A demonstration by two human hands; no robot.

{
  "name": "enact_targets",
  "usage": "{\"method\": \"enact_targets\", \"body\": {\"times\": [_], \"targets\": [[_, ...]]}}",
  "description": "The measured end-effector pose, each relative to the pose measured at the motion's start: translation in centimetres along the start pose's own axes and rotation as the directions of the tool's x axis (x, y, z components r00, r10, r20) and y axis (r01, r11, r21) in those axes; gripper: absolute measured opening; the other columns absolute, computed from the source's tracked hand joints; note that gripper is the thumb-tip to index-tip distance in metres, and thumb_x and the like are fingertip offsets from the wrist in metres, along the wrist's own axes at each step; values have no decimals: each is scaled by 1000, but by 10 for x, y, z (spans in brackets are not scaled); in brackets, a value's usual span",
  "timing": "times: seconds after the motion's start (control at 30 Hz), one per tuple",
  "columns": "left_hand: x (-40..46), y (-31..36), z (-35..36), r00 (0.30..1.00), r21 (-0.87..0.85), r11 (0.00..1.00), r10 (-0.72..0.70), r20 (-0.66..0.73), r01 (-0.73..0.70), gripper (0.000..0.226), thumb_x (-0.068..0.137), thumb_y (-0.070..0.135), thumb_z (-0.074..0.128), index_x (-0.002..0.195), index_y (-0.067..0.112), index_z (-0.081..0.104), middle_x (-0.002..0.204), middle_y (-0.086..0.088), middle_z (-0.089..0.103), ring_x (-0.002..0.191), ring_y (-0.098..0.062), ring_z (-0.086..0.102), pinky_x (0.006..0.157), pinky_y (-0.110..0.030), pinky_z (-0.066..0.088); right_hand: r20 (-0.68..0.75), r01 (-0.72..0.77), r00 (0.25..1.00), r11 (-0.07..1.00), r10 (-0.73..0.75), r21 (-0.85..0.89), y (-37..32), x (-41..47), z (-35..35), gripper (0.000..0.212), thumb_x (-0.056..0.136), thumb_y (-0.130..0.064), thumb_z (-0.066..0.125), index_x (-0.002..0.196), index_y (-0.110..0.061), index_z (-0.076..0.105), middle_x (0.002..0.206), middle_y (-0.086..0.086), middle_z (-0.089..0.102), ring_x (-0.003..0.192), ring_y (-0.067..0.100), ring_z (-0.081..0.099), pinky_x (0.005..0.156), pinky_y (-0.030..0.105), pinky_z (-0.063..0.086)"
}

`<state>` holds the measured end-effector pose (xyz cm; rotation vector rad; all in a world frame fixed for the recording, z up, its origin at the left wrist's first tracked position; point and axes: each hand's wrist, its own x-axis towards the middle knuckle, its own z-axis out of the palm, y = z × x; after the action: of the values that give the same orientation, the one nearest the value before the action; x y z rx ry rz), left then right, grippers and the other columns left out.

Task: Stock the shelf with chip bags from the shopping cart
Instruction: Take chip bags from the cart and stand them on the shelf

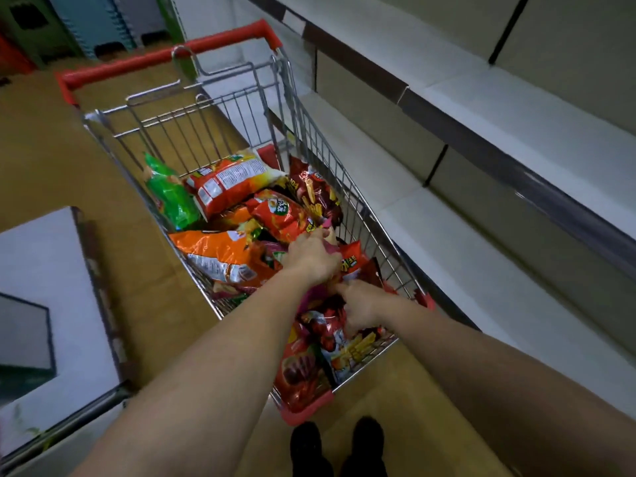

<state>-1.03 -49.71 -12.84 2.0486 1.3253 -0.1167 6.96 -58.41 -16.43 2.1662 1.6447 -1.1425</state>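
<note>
Both our hands are down in the cart [347,187]: left hand [311,254] grips a pink bag [328,224], right hand [358,306] pinches its near end. The bag runs away from us; the shelf [457,256] lies to our right.

cart [347,187]: chip bags [234,184] | left hand [315,258], right hand [361,304]: both gripping pink bag [328,223]
</note>
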Motion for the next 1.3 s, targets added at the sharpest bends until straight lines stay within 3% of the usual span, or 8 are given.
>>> {"method": "enact_targets", "body": {"times": [0.13,0.3,0.53,0.67,0.77,1.03,1.13,1.3], "targets": [[9,-2,11,999,337,941,5,-49,12,72,91,46,51,148,18,18,144,-15,36,131,-34,36,103,-45,34,-41,-15,999,957,3,-291,13,-2,20,91,79,-27,68,150,-23,10,156,3,16,139,27,20,108,47,28],[13,-17,5,986,456,876,-164,-27,158,80,86,32,62,147,14,13,125,-12,56,117,-32,52,96,-42,35,-41,-9,999,940,-6,-341,29,-4,5,89,71,-39,75,145,-29,27,143,6,37,132,28,30,109,46,27],[4,-29,-18,919,352,887,-366,143,299,78,70,28,80,132,-2,41,126,-15,55,111,-31,59,93,-42,51,-155,0,987,967,41,257,50,-20,-66,64,69,-35,79,124,-17,53,116,1,57,113,22,54,91,26,41],[-9,-39,-24,852,165,925,-381,360,343,49,74,13,76,117,-3,58,116,-16,62,108,-32,61,93,-40,51,-214,32,969,802,120,596,56,-28,-81,48,72,-45,75,108,-20,55,110,1,63,96,20,61,89,30,47],[-18,-39,-33,844,-73,916,-331,421,395,67,72,1,74,131,3,43,117,-18,61,106,-36,59,92,-46,51,-278,118,945,617,171,778,48,-34,-81,54,77,-53,66,118,-21,50,108,-5,60,91,17,62,84,30,46],[-18,-27,-97,933,-621,775,-298,-201,113,43,60,27,82,96,14,62,92,-5,64,93,-25,60,77,-31,49,-444,248,862,561,244,790,20,-30,-116,81,57,-82,54,114,-24,57,103,-2,69,89,20,68,91,37,51],[-23,-19,-119,859,-786,616,-376,-347,-49,57,56,36,75,106,14,58,99,-7,66,90,-25,62,83,-36,52,-491,311,827,504,274,805,16,-34,-134,84,47,-82,55,109,-25,60,100,-1,71,89,22,68,92,41,51],[-35,6,-148,893,-963,94,-360,-271,-254,21,76,-1,62,95,8,62,84,-9,66,73,-24,64,65,-34,58,-566,511,721,245,401,824,8,-59,-178,43,71,-55,68,99,-24,56,103,4,68,92,25,66,91,39,50]]}}
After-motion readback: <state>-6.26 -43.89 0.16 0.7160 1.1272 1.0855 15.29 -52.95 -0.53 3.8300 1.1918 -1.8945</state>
